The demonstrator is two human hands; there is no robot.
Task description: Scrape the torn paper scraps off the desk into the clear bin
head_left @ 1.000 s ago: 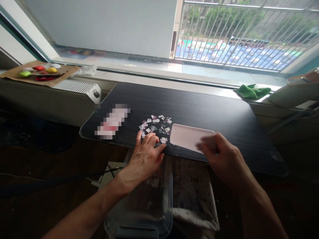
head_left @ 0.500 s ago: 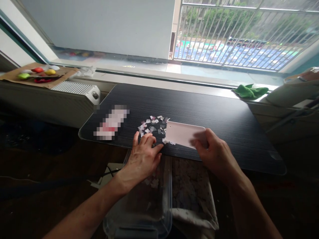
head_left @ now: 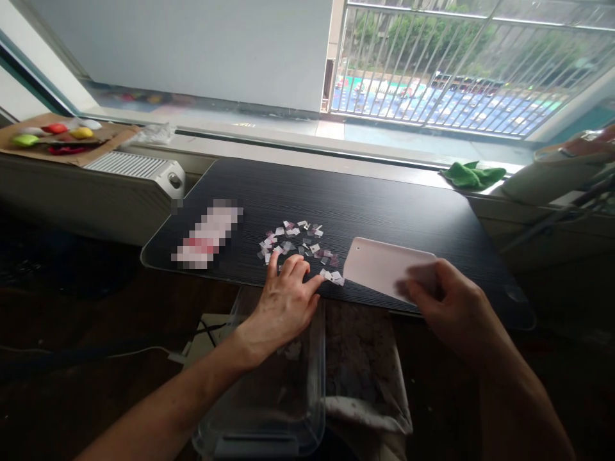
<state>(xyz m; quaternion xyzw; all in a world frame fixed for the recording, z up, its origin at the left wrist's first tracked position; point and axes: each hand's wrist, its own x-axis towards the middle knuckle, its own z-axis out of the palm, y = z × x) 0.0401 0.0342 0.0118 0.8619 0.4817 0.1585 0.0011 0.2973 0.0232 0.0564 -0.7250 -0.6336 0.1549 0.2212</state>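
Note:
My right hand (head_left: 459,294) grips the right end of a pale pink flat card (head_left: 384,264), thumb on top. The card has a small hole near its upper left corner and is held low over the black table (head_left: 375,192). To its left lie many small pieces of clear and pinkish-white film (head_left: 288,243), loosely scattered. A little clump of white pieces (head_left: 332,276) is close to the card's lower left corner. My left hand (head_left: 283,298) is at the table's front edge with fingers apart, fingertips at the near side of the scraps. Its fingers hide some pieces.
A pixelated pinkish item (head_left: 206,234) lies on the table's left. Below the front edge stand a clear plastic bin (head_left: 259,410) and a cloth-like bag (head_left: 365,358). A white radiator (head_left: 139,173) is at left; a green cloth (head_left: 473,174) rests on the sill.
My right hand has drawn the card to the right, away from the scraps, baring several pieces and a gap. My left hand stays near the same scraps, fingers still spread.

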